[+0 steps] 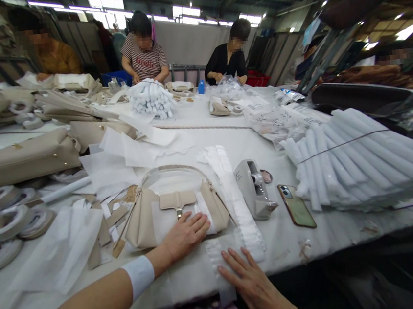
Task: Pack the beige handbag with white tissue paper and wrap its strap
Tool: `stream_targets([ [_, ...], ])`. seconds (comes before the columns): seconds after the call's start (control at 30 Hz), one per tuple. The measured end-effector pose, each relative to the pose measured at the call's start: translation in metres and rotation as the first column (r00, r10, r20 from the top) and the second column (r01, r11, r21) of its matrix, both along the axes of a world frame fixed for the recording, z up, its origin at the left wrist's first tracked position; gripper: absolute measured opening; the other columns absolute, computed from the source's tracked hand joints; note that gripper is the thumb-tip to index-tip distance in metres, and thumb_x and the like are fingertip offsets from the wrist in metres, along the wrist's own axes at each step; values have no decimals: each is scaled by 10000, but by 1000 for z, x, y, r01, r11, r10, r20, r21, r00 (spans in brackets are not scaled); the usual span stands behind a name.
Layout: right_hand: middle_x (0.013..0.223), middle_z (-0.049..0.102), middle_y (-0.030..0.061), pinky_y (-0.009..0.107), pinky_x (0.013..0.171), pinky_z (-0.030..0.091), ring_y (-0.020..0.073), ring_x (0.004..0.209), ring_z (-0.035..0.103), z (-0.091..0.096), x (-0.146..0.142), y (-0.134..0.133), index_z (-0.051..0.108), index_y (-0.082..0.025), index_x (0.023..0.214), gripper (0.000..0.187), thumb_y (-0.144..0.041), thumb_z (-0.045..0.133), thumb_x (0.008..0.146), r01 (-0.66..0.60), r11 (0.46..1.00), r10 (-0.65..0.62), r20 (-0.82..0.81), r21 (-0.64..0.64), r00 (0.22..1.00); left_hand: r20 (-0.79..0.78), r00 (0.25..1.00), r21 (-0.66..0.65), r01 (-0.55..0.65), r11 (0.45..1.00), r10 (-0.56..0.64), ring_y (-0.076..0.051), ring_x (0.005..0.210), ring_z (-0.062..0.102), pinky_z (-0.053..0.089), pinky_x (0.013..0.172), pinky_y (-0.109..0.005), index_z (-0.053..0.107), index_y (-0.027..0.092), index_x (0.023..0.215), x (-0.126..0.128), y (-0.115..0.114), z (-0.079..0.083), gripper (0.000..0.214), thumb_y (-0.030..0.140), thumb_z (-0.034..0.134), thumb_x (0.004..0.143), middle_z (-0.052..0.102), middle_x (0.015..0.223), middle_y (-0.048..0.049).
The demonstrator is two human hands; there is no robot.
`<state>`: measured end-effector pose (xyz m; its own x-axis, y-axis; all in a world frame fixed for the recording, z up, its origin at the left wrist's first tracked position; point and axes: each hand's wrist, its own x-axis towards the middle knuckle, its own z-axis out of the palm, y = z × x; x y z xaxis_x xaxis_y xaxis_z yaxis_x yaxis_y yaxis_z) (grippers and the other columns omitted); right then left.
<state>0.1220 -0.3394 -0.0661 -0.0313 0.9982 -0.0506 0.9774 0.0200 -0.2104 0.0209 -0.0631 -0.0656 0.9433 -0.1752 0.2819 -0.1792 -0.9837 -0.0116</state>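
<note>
Basically no pinch: left hand (188,229) lies flat on the lower front of the beige handbag (141,218), below the flap, probably steadying it. Right hand (246,277) also flat, fingers spread over a thin white sheet (214,252) at the bag's 5 o'clock, likely so it won't slide. Bag's straight ahead, handle toward 12. From it: white strips (235,198) and tape dispenser (252,201) at 3, presumably for easy reach; phone (298,209) farther out, tape-like rolls (9,222) at 9.

Left fingers (197,220) on beige handbag (174,201), phone (298,209)
</note>
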Motion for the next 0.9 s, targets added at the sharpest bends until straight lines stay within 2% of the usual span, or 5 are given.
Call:
stream_targets([
  [0.13,1417,457,75,575,1120,206,247,1361,316,-8,5,20,537,-254,1276,568,-16,439,770,-19,996,32,-159,86,987,2,1000,-9,8,1000,-8,-195,1256,449,298,1025,-411,433,207,1324,1,1,0,345,302,346,1004,526,1346,-87],
  [0.27,1193,651,71,529,1092,320,205,1198,537,-14,6,45,605,-225,1155,485,-14,367,790,141,932,-6,-375,333,927,12,1000,-28,19,999,-19,-204,1254,448,303,1018,-418,447,199,1310,1,3,-3,341,311,363,999,527,1342,-95],
  [0.4,1082,702,36,430,1036,437,175,1023,652,-9,-8,59,597,-237,1178,478,-41,370,806,279,898,-61,-532,340,845,23,999,-31,23,999,-22,-204,1250,452,302,1010,-424,451,194,1300,2,3,-4,333,306,351,1003,531,1342,-87],
  [0.73,1072,707,29,314,929,523,173,1006,659,-5,-42,40,600,-249,1181,362,-157,410,886,119,862,62,-335,493,940,36,991,-22,128,992,-127,-192,1239,459,329,978,-381,469,199,1285,-13,-1,-6,313,263,376,993,542,1332,-69],
  [0.9,968,730,61,293,861,556,182,904,692,33,-52,66,598,-215,1132,310,-157,418,885,96,830,121,-346,549,930,33,980,-38,199,979,-198,-215,1266,427,329,972,-392,447,170,1316,-22,0,-4,348,223,376,979,518,1354,-99],
])
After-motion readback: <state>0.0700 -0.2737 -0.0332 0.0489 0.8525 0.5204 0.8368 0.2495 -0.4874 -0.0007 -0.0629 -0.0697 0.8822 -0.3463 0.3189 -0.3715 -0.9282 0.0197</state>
